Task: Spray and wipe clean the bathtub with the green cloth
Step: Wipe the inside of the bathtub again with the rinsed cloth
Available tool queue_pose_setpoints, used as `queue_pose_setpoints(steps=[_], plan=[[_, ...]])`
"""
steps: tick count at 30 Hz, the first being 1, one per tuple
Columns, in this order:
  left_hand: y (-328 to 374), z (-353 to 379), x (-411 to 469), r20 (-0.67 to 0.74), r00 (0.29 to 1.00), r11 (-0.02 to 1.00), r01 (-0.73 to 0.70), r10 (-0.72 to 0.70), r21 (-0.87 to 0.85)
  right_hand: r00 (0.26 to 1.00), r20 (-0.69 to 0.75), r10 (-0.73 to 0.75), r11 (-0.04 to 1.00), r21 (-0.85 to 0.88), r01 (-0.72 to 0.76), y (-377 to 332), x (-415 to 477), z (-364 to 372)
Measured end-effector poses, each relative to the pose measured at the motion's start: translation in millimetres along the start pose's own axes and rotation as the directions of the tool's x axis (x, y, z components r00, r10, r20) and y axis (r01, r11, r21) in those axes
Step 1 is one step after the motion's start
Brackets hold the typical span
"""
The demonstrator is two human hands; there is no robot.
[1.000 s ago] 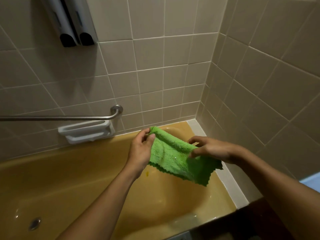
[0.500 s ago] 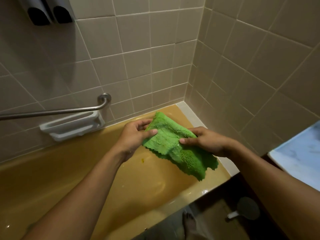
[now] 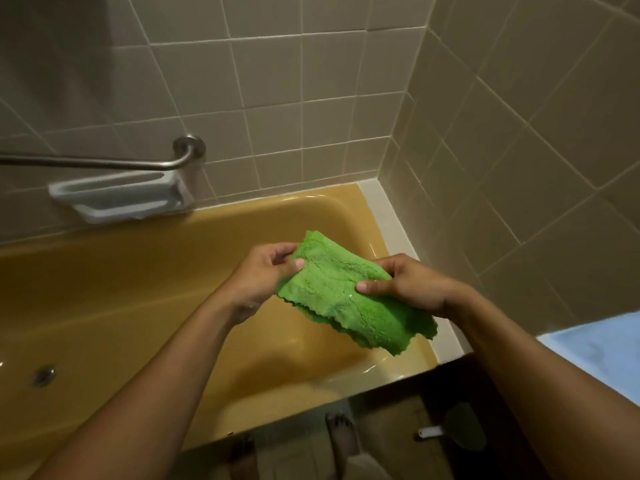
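Note:
The green cloth (image 3: 341, 294) is stretched in the air above the right end of the mustard-yellow bathtub (image 3: 114, 289). My left hand (image 3: 261, 277) pinches its left edge between thumb and fingers. My right hand (image 3: 408, 284) grips its right side, thumb on top, and the cloth's lower corner hangs loose below that hand. No spray bottle shows in this view. The tub's drain (image 3: 44, 375) lies at the lower left.
A metal grab bar (image 3: 104, 163) and a white soap dish (image 3: 121, 199) are fixed to the tiled back wall. The tiled side wall (image 3: 519, 150) closes the right. A pale blue surface (image 3: 602, 351) sits at far right. My feet (image 3: 341, 434) and a small brush-like object (image 3: 457, 427) are on the dark floor.
The view tilted down and drew back from the wall, bringing the floor and my feet into sight. Both hands kept hold of the cloth and folded it narrower.

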State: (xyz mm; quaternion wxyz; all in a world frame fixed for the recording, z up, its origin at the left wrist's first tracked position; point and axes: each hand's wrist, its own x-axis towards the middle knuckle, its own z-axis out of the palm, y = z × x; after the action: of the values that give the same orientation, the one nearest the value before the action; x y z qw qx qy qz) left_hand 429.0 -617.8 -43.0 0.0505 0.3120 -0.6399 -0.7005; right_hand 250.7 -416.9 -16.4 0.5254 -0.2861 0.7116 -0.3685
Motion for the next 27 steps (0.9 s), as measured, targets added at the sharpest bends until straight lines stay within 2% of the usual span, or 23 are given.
queue_pose_setpoints(steps=[2, 3, 4, 6, 7, 8, 9, 10, 11, 12, 13, 14, 17, 20, 24, 27], plan=[[0.2, 16.7, 3.0, 0.059, 0.998, 0.999, 0.023, -0.02, -0.039, 0.998, -0.059, 0.021, 0.996, -0.09, -0.026, 14.8, 10.5, -14.6], [0.2, 26.5, 5.7, 0.036, 0.999, 0.999, 0.013, -0.011, -0.048, 0.993, -0.111, 0.028, 0.993, -0.107, -0.04, 24.9, 16.9, -20.1], [-2.7, 37.3, 9.7, -0.019, 1.0, 1.0, -0.011, 0.01, -0.028, 0.984, -0.176, 0.026, 0.992, -0.118, -0.047, 36.2, 24.9, -24.4], [-16.3, 59.1, 19.8, -0.146, 0.984, 0.989, -0.081, 0.099, 0.125, 0.946, -0.324, 0.022, 0.989, -0.131, -0.067, 62.3, 43.4, -27.6], [-25.0, 70.9, 25.0, -0.181, 0.97, 0.968, -0.118, 0.16, 0.221, 0.926, -0.372, 0.072, 0.993, -0.056, -0.1, 74.5, 52.2, -27.1], [-35.3, 82.2, 30.0, -0.19, 0.957, 0.938, -0.152, 0.218, 0.311, 0.912, -0.365, 0.188, 0.981, 0.12, -0.155, 85.8, 61.2, -25.8], [-45.8, 93.3, 33.8, -0.18, 0.945, 0.903, -0.187, 0.273, 0.387, 0.897, -0.285, 0.339, 0.899, 0.378, -0.22, 96.5, 70.0, -23.3], [-55.3, 102.6, 36.2, -0.164, 0.932, 0.867, -0.223, 0.324, 0.446, 0.89, -0.129, 0.438, 0.73, 0.629, -0.268, 108.4, 79.7, -21.1], [-65.8, 110.2, 38.5, -0.143, 0.917, 0.834, -0.263, 0.373, 0.486, 0.899, 0.032, 0.437, 0.531, 0.797, -0.287, 118.9, 87.4, -17.9], [-76.5, 115.8, 40.8, -0.106, 0.907, 0.804, -0.3, 0.407, 0.513, 0.915, 0.113, 0.387, 0.389, 0.88, -0.272, 126.5, 92.9, -13.9], [-87.5, 120.1, 42.3, -0.058, 0.9, 0.774, -0.337, 0.432, 0.536, 0.93, 0.145, 0.336, 0.305, 0.918, -0.253, 130.5, 96.7, -9.9], [-100.0, 122.2, 44.5, 0.001, 0.897, 0.748, -0.369, 0.442, 0.551, 0.941, 0.147, 0.305, 0.267, 0.935, -0.232, 134.0, 102.2, -6.9], [-140.7, 123.7, 49.3, 0.131, 0.897, 0.705, -0.415, 0.421, 0.574, 0.94, 0.118, 0.32, 0.293, 0.931, -0.217, 146.8, 123.8, 4.8], [-176.8, 119.7, 52.4, 0.165, 0.904, 0.716, -0.416, 0.395, 0.56, 0.926, 0.123, 0.356, 0.31, 0.919, -0.241, 168.6, 143.6, 19.0], [-211.2, 110.0, 62.2, 0.18, 0.928, 0.798, -0.373, 0.327, 0.473, 0.906, 0.148, 0.397, 0.361, 0.882, -0.302, 196.7, 162.8, 30.9], [-240.9, 89.6, 63.5, 0.156, 0.949, 0.837, -0.317, 0.275, 0.446, 0.901, 0.097, 0.423, 0.434, 0.851, -0.296, 216.1, 178.8, 29.0]])
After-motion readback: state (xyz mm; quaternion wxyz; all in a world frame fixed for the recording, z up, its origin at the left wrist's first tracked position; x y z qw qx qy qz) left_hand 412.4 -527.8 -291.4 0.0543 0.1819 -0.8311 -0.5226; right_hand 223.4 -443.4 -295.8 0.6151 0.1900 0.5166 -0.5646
